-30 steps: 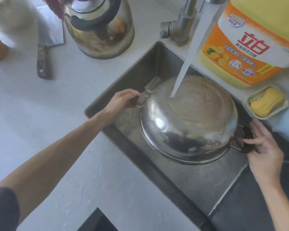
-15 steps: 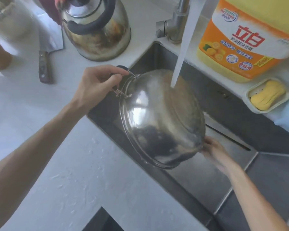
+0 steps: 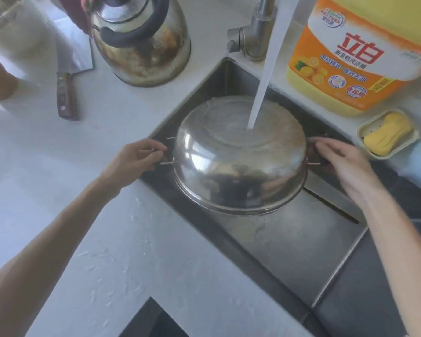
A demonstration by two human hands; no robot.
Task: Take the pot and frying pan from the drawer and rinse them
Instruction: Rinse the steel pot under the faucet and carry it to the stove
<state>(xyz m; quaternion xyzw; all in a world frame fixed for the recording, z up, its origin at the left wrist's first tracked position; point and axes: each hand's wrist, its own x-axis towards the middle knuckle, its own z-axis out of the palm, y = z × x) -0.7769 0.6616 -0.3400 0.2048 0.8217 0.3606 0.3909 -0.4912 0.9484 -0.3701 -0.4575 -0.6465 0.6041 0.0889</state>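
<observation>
A shiny steel pot [image 3: 238, 161] is held upside down over the sink [image 3: 289, 251], its bottom facing up under the running water stream [image 3: 260, 93] from the faucet [image 3: 258, 37]. My left hand [image 3: 134, 161] grips the pot's left handle. My right hand [image 3: 338, 159] grips the right handle. Water spreads over the pot's base. No frying pan is in view.
A stained kettle [image 3: 141, 42] stands behind the sink on the white counter [image 3: 58, 190], with a cleaver [image 3: 68, 76] to its left. A large yellow detergent jug [image 3: 360, 52] and a soap dish with yellow soap [image 3: 387, 135] sit at the right of the sink.
The pot was tilted steeply half a second ago with my left hand raised; now it lies level, bottom up, under the stream, and my right hand has moved to the right handle.
</observation>
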